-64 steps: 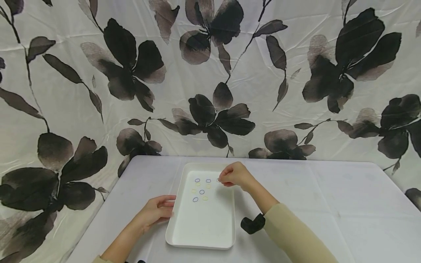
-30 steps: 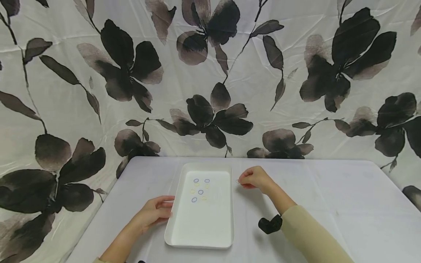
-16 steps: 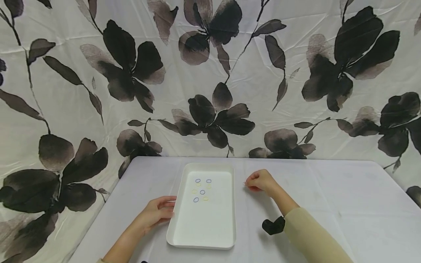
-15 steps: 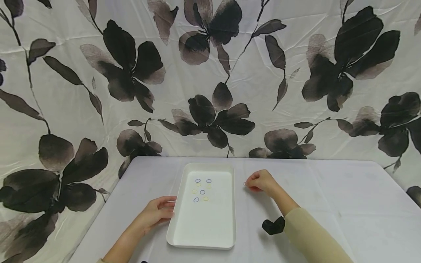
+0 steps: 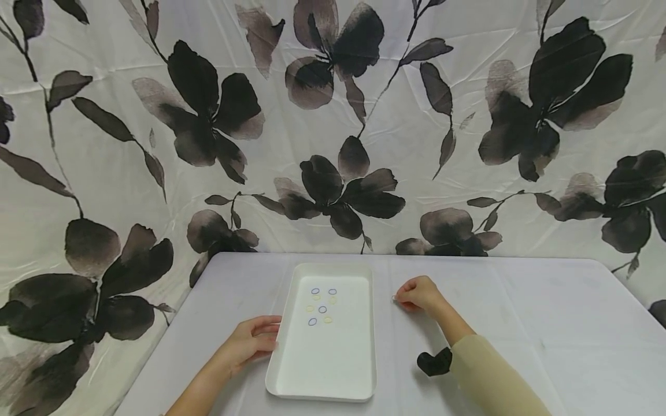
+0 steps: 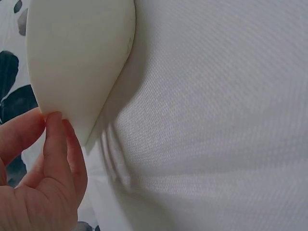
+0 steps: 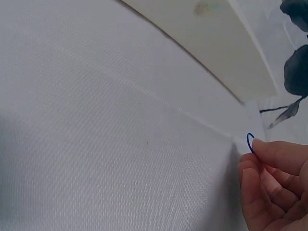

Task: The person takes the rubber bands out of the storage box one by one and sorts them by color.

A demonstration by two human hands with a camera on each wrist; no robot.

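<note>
Blue ring (image 7: pixel 248 138) = thin, plain loop, deep blue & glossy in the R wrist view, partly hidden by the fingers; from the head view it's too small to read well, just a pale speck. It's out past the white tray's (image 5: pixel 318 370) right side, near its far end, above or on the table (image 5: pixel 546 323), can't tell if touching. R hand (image 5: pixel 416 293) has a narrow grip: thumb & fingertips pinching said ring, part of the loop poking out. L hand (image 5: pixel 253 340) is at the tray's left side, grip narrow on its edge, fingertips against the wall. Inside the tray, toward the far end, lie 4 blue rings (image 5: pixel 309 322) & 4 yellow rings (image 5: pixel 325 320), loosely spread, yellow ones v. faint on white. Brownish smudge (image 7: pixel 202 8) on tray's outer right wall. Black wrist cam (image 5: pixel 435 363) & beige sleeve (image 5: pixel 494 375) also right of tray; floral backdrop (image 5: pixel 333 190) behind it. Vs. approx 2 s ago: R hand was over the tray's far right corner w/ the ring at its fingertips; now hand & ring are clear of the tray, a bit nearer the wearer too. L hand, tray & the 8 rings inside: same layout as then.
</note>
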